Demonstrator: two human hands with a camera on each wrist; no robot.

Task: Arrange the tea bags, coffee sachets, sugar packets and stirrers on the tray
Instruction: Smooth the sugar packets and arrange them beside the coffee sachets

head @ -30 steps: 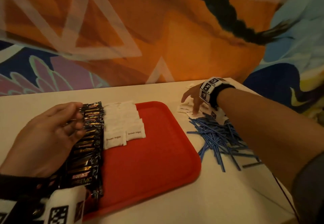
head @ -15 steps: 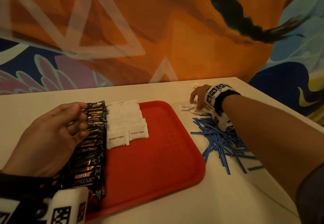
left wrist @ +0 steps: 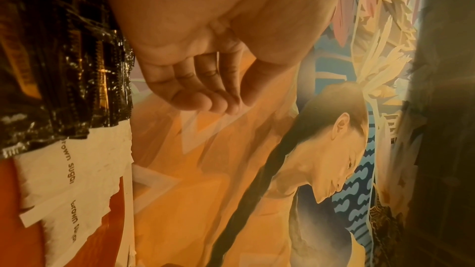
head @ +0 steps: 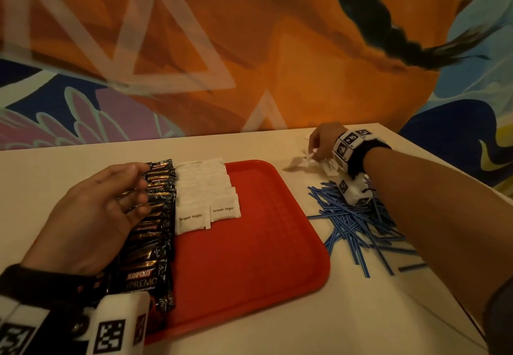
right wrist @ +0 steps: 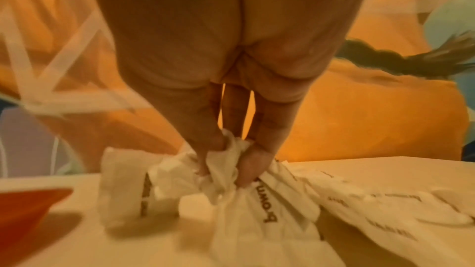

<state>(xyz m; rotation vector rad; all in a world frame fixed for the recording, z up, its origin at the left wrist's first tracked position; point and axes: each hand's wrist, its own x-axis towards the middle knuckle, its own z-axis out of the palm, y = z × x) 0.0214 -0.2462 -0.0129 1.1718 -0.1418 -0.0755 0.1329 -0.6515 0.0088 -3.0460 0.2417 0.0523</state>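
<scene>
Where a second ago the right hand (head: 323,139) was only pressing fingertips onto the loose white packets, it now bunches a clump of them up between thumb and fingers. The right wrist view shows the fingers (right wrist: 253,161) curled right into the crumpled paper of those loose sugar packets (right wrist: 231,186), with more still lying flat on the counter (head: 249,332) beside them. That's the pick-up made, I'd say, and the carry across to the tray comes next.

The left hand (head: 97,210) has barely shifted: fingers relaxed and spread, holding nothing, hovering over the row of coffee sachets (head: 150,232) that runs down the left edge of the red tray (head: 249,257). Just beside the sachets sit the brown sugar packets (head: 205,196), already laid in neat overlapping rows, touching the sachets' edge.

The blue stirrers (head: 352,221) remain in a heap on the counter to the right of the tray, under the right forearm, untouched. No tea bags that I can pick out. So sugar is partly done, the right half of the tray is bare, and a loosely bunched handful could drop a packet on the way over.
</scene>
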